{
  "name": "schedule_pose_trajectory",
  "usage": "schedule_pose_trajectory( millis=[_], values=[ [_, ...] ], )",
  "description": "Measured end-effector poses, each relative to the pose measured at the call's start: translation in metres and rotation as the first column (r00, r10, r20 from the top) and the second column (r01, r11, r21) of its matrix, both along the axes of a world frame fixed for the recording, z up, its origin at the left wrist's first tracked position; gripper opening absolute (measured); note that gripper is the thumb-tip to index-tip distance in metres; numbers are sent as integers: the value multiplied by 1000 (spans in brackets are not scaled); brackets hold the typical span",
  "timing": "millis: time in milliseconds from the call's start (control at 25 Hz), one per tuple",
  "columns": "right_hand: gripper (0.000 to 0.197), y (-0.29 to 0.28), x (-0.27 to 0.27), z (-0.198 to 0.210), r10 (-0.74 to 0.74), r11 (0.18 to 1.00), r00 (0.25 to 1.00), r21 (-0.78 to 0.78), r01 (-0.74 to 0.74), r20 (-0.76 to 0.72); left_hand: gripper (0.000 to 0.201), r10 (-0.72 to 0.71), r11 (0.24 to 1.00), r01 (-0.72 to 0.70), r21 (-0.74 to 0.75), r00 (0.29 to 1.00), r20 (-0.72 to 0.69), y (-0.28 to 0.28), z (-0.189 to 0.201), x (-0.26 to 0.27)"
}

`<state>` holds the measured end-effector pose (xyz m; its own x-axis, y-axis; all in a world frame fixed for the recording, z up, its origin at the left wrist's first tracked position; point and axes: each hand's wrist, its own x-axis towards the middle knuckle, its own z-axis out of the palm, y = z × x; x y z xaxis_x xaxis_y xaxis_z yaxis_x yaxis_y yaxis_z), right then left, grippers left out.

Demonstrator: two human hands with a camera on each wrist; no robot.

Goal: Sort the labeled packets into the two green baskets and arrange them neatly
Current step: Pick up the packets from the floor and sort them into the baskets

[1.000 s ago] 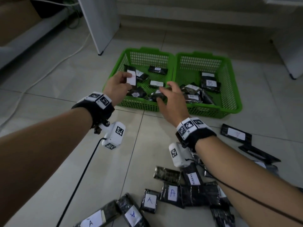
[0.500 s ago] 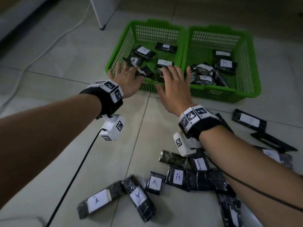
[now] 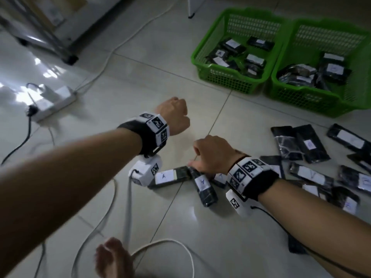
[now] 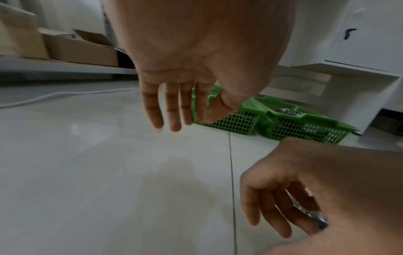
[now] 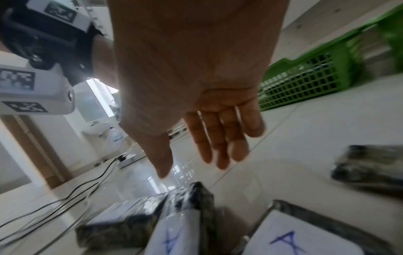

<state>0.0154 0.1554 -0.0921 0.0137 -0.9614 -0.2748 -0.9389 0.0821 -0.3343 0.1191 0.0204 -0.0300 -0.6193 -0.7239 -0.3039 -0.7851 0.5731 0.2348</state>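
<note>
Two green baskets stand side by side on the floor, the left basket (image 3: 226, 77) (image 4: 235, 120) and the right basket (image 3: 309, 99) (image 4: 305, 129), each with several dark labeled packets inside. More packets lie loose on the tiles. My right hand (image 3: 200, 157) (image 5: 207, 155) (image 4: 272, 207) hovers open, fingers straight, just over a packet marked A (image 3: 203, 186) (image 5: 176, 233). Two further A packets (image 3: 169, 176) (image 5: 294, 238) lie beside it. My left hand (image 3: 176, 109) (image 4: 174, 112) hangs above bare floor, fingers relaxed, holding nothing.
A white power strip (image 3: 52, 101) with cables lies at the left. A white cable (image 3: 160, 243) loops near a bare foot (image 3: 114, 259). Several packets (image 3: 309, 145) spread to the right. A metal frame leg (image 3: 66, 57), cardboard boxes (image 4: 82, 50) and a white cabinet (image 4: 359, 69) border the area.
Both hands have pulled back from the baskets to the floor pile. The left hand let go of the packet it held over the left basket. The head view swung left.
</note>
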Motion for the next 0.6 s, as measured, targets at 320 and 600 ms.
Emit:
schedule_pose_trajectory(
  millis=[320, 600],
  values=[
    [42, 20, 38, -9, -45, 989, 998, 138, 52, -54, 59, -113, 985, 66, 159, 947, 302, 69, -62, 98],
    [46, -15, -29, 28, -428, 903, 790, 162, 399, 439, 38, 48, 977, -47, 208, 999, -2, 55, -35, 77]
  ],
)
